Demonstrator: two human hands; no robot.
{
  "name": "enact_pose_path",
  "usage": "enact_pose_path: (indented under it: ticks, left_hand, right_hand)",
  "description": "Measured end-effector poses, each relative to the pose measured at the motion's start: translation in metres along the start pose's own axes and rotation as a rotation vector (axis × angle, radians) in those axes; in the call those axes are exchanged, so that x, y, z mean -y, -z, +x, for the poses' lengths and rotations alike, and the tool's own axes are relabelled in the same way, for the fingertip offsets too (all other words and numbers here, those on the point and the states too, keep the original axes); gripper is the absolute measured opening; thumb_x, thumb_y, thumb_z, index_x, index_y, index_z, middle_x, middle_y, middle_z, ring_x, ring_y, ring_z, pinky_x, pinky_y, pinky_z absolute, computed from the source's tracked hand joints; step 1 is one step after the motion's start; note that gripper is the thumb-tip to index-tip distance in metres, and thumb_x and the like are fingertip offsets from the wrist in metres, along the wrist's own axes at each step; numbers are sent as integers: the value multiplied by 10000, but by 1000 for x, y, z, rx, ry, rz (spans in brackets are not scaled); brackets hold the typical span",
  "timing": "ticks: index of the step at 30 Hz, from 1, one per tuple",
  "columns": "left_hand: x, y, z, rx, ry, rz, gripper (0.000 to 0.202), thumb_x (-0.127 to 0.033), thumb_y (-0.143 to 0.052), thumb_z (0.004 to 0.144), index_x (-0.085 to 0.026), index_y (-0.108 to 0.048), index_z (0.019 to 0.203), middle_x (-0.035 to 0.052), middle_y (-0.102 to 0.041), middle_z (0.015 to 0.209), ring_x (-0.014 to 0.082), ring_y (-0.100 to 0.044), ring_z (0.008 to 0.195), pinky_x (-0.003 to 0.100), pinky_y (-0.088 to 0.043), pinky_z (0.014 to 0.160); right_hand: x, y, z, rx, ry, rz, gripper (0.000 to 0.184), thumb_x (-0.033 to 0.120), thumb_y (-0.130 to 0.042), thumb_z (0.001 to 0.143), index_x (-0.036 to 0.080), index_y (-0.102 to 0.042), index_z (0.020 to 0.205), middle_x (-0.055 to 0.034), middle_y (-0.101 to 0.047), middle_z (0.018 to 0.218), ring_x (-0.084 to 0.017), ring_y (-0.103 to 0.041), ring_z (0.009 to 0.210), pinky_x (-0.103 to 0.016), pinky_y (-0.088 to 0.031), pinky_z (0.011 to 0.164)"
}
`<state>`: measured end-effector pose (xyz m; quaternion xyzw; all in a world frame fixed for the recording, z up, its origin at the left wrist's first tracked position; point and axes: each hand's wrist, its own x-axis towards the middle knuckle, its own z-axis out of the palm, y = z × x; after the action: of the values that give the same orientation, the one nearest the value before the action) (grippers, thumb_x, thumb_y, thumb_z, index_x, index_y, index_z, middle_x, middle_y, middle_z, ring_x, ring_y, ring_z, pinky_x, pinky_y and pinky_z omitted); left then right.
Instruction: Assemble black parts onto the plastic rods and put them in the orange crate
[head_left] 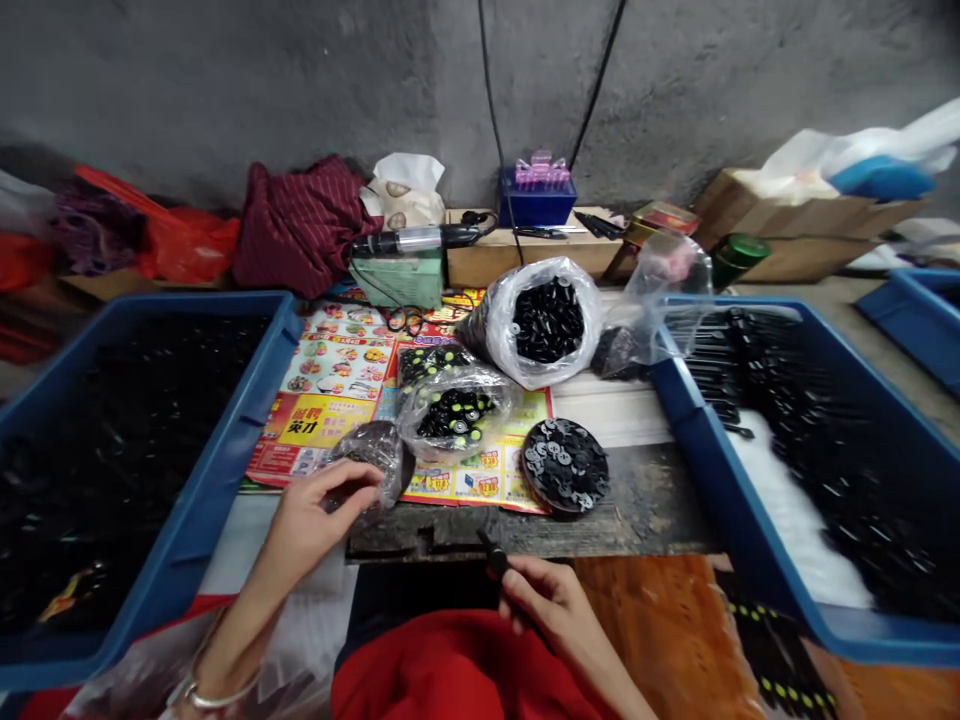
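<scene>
A person's left hand point(319, 530) lies half-curled against a small clear bag point(373, 460) of dark pieces at the bench edge; whether it grips the bag or only touches it cannot be told. The right hand point(544, 600) pinches a small black piece point(491, 553) between thumb and fingers, held just above a red garment point(450, 670), seemingly close to the body for a clear view. A left crate point(187, 520) and a right crate point(720, 480), both blue and heaped with black pieces, flank the wooden bench point(645, 500), apparently so that each hand can reach one without stretching. Between them, on a printed paper sheet point(322, 400), sit a full plastic bag point(570, 310) of black pieces and a round pile of black parts point(565, 465), kept central within easy reach. A corded tool point(416, 240) and a blue box point(536, 205) stand farther back, out of the way.
</scene>
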<state>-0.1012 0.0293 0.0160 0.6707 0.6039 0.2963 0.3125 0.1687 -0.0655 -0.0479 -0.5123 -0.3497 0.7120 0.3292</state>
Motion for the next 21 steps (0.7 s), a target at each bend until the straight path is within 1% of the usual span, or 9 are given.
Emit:
enact_pose_path:
  ticks: [3, 6, 8, 10, 13, 17, 21]
  left_hand:
    - [-26, -27, -9, 110, -5, -162, 72, -241, -640, 761, -201, -698, 775, 21, -716, 777, 180, -656, 722, 237, -510, 658]
    - [-51, -59, -22, 227, -76, -213, 79, -155, -626, 765, -199, -690, 747, 21, -711, 757, 169, -653, 716, 241, -501, 685]
    - [-61, -77, -30, 253, -121, -235, 107, -119, -611, 777, -197, -679, 749, 26, -704, 760, 169, -650, 724, 248, -498, 693]
    - [-65, -89, -35, 253, -153, -245, 119, -110, -598, 794, -197, -671, 757, 35, -697, 763, 175, -645, 732, 261, -498, 695]
    - [-65, -97, -39, 255, -183, -221, 125, -115, -583, 826, -197, -666, 782, 40, -686, 761, 180, -637, 737, 273, -494, 694]
    - [-64, -97, -39, 259, -215, -174, 140, -104, -560, 857, -195, -658, 818, 40, -676, 779, 177, -628, 752, 275, -486, 701]
    - [-65, -97, -40, 265, -265, -120, 146, -93, -543, 876, -191, -643, 835, 40, -666, 786, 174, -614, 759, 271, -476, 696]
  right_hand:
    - [1, 1, 1, -19, 34, -3, 561, 662, -616, 750, 115, -692, 846, -31, -639, 602, -103, -515, 439, -217, -420, 464]
    - [2, 1, 0, -26, 72, 2, 527, 615, -608, 791, 113, -711, 915, -35, -648, 631, -106, -521, 468, -225, -431, 501]
    - [3, 1, -2, -38, 97, 8, 507, 584, -611, 807, 111, -717, 956, -32, -642, 633, -105, -512, 484, -228, -425, 515]
    - [5, 0, -4, -53, 123, -2, 484, 556, -607, 823, 110, -723, 971, -30, -632, 635, -109, -504, 504, -231, -415, 524]
    - [6, 0, -6, -54, 147, -33, 460, 533, -587, 847, 117, -733, 978, -31, -627, 640, -118, -497, 530, -236, -405, 533]
    - [6, 0, -7, -49, 156, -49, 456, 527, -560, 865, 125, -735, 989, -36, -634, 647, -121, -494, 533, -238, -410, 536]
    - [6, -1, -8, -61, 185, -89, 388, 463, -549, 888, 130, -732, 970, -38, -647, 656, -132, -521, 551, -238, -420, 550]
